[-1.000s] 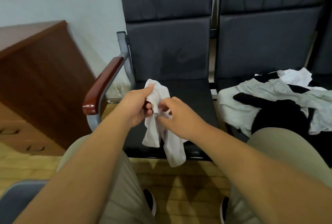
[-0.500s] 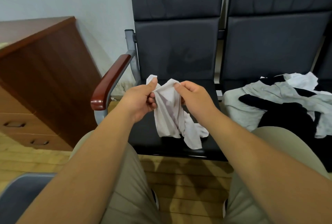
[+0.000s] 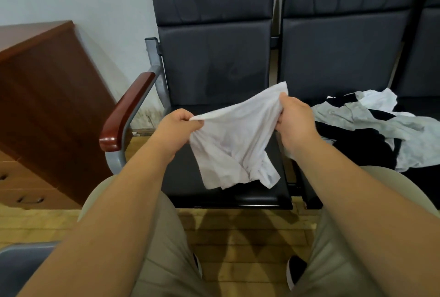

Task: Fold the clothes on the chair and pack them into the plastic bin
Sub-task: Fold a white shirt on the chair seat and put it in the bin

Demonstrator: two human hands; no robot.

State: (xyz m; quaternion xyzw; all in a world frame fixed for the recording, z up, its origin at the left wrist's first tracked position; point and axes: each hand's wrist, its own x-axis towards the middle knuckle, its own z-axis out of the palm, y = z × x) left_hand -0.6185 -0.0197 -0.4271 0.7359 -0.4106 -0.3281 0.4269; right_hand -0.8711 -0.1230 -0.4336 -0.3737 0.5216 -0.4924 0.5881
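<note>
Head view, read from left to right. A brown wooden cabinet (image 3: 47,110) with drawers stands at far left against the pale wall. Beside it is the wood-topped armrest (image 3: 126,118) of a black chair (image 3: 214,58).

The left hand (image 3: 177,126) is raised over the left part of that chair's seat. Its grip is closed tight, the fingers curled round one upper corner of a white garment (image 3: 233,144). The garment is held in the air between both hands, above the seat. Its top edge is pulled taut and rises toward the right, and its lower part hangs creased and bunched. Whether the hem touches the seat cannot be told.

The right hand (image 3: 296,122) has its grip likewise closed, thumb and fingers pinching the opposite upper corner.

Farther right, on the neighbouring chair (image 3: 338,53), lies an unfolded pile of clothes (image 3: 385,130) in grey, white and black. The person's right knee partly overlaps it.
</note>
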